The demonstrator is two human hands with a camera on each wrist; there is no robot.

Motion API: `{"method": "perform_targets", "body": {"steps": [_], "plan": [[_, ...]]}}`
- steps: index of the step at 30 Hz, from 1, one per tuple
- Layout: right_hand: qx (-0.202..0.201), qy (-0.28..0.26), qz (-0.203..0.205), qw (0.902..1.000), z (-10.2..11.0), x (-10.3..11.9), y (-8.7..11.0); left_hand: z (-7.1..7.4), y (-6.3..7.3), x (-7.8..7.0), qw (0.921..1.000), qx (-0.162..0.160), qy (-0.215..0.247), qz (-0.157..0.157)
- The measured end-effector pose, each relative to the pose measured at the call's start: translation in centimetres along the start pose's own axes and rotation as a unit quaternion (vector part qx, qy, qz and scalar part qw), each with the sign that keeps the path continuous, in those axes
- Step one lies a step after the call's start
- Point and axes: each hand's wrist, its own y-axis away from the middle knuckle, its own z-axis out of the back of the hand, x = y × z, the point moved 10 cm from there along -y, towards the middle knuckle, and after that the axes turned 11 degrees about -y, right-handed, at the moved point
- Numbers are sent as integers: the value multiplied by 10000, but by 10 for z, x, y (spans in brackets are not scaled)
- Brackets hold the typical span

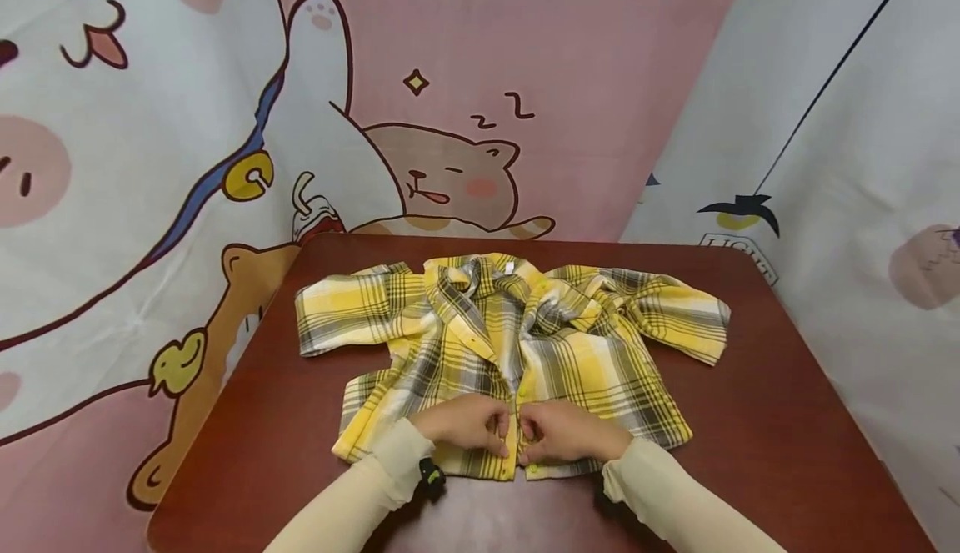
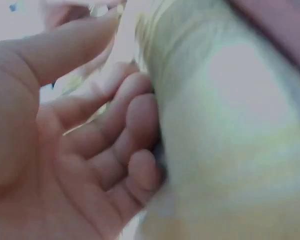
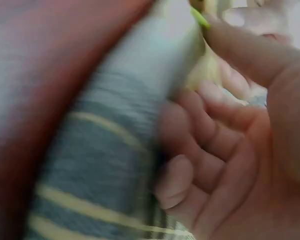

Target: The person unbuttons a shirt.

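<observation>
A yellow, grey and white plaid shirt (image 1: 600, 369) lies spread on the table, its collar toward the far side and its front parted down the middle. Near the hem, my left hand (image 1: 468, 421) pinches the left front edge. My right hand (image 1: 566, 431) pinches the opposite edge, a small gap away. In the left wrist view the lower fingers (image 2: 142, 120) curl against the shirt cloth (image 2: 225, 130). The right wrist view has the thumb by a bright yellow-green button (image 3: 200, 18) at the edge, with blurred plaid cloth beside the fingers.
The dark red-brown table (image 1: 780, 453) extends around the shirt on every side. One sleeve (image 1: 345, 315) reaches out left, the other (image 1: 682, 315) right and partly bunched. A cartoon-printed curtain (image 1: 585, 94) hangs behind and beside the table.
</observation>
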Motion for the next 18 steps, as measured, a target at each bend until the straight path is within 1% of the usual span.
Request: {"method": "perform_targets", "body": {"steps": [1,2,3,4,5,6,7,8,9,11,13,15,17,18], "plan": [[-133,-122,-58,9998,3,-1,-1,7,2,4,9994,-341,-20,28],[-367,-184,-93,9991,9,-1,-2,16,4,10,9968,-773,-186,116],[-655,-196,-131,9976,16,-3,-4,26,7,17,9911,-1242,-401,278],[-972,-160,-173,9950,23,-5,-6,35,11,25,9826,-1678,-616,500],[-1279,-68,-226,9915,30,-8,-7,43,16,34,9720,-2042,-868,772],[-1501,48,-324,9881,35,-12,-9,49,20,42,9612,-2300,-1112,1038],[-1616,161,-439,9857,37,-16,-10,52,24,49,9535,-2412,-1280,1279],[-1644,269,-526,9846,37,-20,-12,50,27,57,9511,-2340,-1348,1496],[-1592,358,-611,9847,35,-25,-13,47,29,63,9531,-2190,-1321,1617],[-1419,455,-753,9860,28,-32,-13,36,31,71,9597,-1818,-1274,1723],[-1282,472,-778,9876,21,-35,-11,26,34,74,9648,-1514,-1308,1707],[-1209,472,-721,9889,15,-34,-8,18,38,73,9672,-1323,-1456,1606],[-1041,305,-693,9917,8,-33,-5,13,43,69,9687,-1155,-1570,1539],[-931,196,-667,9932,4,-31,-3,12,46,67,9710,-1072,-1543,1482]]}}
